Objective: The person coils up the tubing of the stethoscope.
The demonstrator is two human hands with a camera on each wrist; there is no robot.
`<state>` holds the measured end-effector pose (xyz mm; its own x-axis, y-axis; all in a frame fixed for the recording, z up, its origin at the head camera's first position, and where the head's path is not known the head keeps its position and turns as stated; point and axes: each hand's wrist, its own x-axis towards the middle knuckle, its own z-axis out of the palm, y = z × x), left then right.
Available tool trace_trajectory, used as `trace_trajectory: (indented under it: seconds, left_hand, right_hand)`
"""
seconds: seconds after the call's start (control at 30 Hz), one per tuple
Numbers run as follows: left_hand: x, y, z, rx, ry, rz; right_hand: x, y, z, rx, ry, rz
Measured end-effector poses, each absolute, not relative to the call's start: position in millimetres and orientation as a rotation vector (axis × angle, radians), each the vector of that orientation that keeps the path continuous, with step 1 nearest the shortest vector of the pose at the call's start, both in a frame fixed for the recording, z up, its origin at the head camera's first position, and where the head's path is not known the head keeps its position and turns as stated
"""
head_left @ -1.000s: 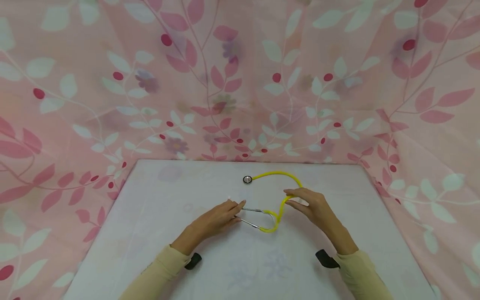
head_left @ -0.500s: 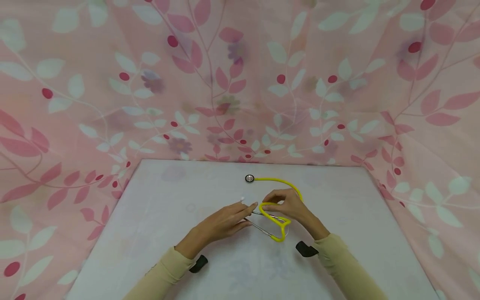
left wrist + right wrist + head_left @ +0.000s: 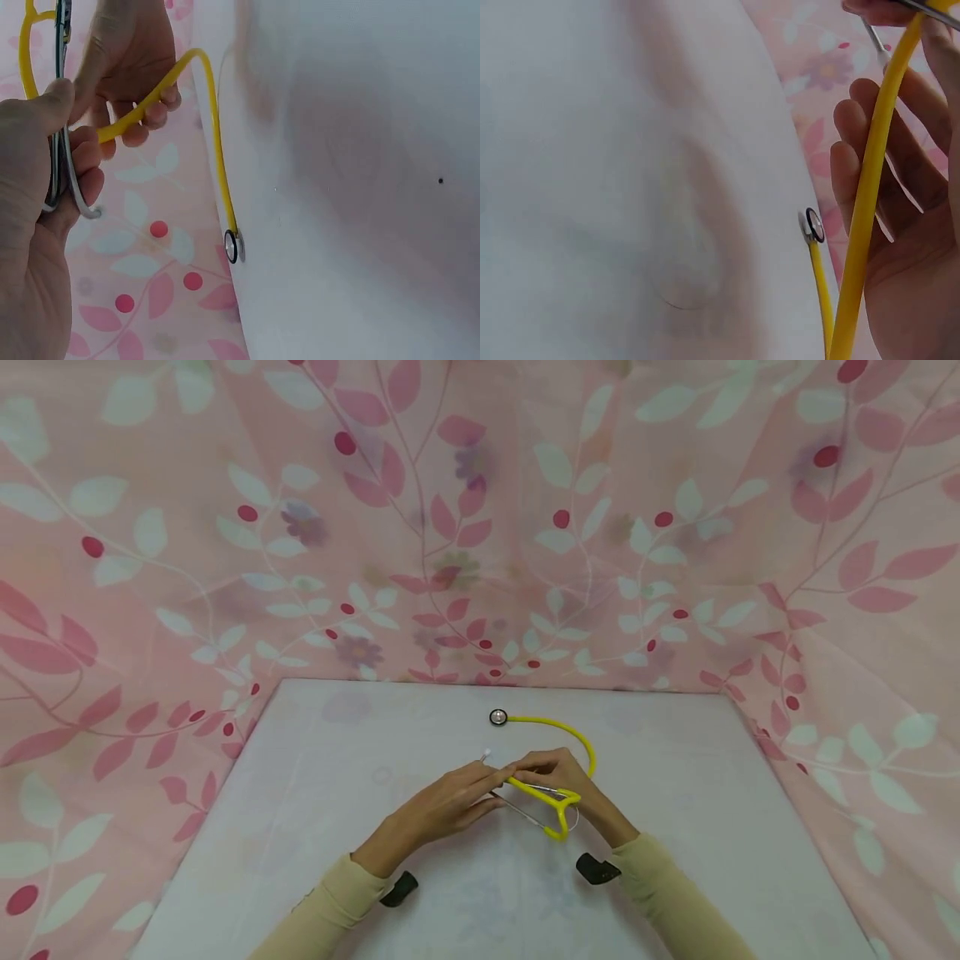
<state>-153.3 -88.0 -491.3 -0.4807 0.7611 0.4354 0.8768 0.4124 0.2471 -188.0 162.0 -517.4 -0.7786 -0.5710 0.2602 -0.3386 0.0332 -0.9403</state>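
Note:
A stethoscope with yellow tubing (image 3: 537,793) is held above the white table by both hands. My left hand (image 3: 442,803) grips its metal ear tubes (image 3: 73,169), whose curved ends stick out past the fingers in the left wrist view. Close against the left fingertips, my right hand (image 3: 561,776) holds a folded-back stretch of the tubing, which crosses the palm in the right wrist view, the other fingers loosely bent. From there the tubing curves away to the round chest piece (image 3: 498,717), lying near the table's far edge. The right thumb tip is partly hidden.
The white table (image 3: 360,727) ends at a pink leaf-patterned cloth (image 3: 480,527) behind and at the sides. A black wrist mount (image 3: 399,889) sits under the left forearm, another black mount (image 3: 597,869) under the right.
My right hand has moved left with the tubing, folding it back over the ear tubes to the left fingers. The left hand keeps its grip and shifts slightly right.

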Motion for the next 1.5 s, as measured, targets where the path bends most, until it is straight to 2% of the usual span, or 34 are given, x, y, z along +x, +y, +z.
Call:
trace_trajectory:
  seconds: [0.27, 0.37, 0.53, 0.97, 1.17, 1.5]
  left_hand:
    - [-162, -84, -492, -1.292, -2.395, -0.652]
    - [-169, -86, -494, -1.201, -2.398, -0.636]
    - [-180, -93, -501, -1.074, -2.415, -0.594]
    - [-187, -94, -523, -1.015, -2.547, -0.541]
    - [-187, -92, -521, -1.05, -2.527, -0.483]
    - [-176, -79, -515, -1.117, -2.483, -0.366]
  right_hand:
    - [-168, 152, -527, -0.822, 2.215, -1.92]
    - [-157, 148, -540, -0.747, 2.457, -1.776]
    - [-136, 141, -551, -0.876, 2.844, -1.361]
    - [-110, 123, -481, -1.13, 3.101, -0.592]
    - [-118, 126, -453, -1.222, 3.219, -0.442]
    - [-161, 139, -432, -1.206, 3.204, -0.516]
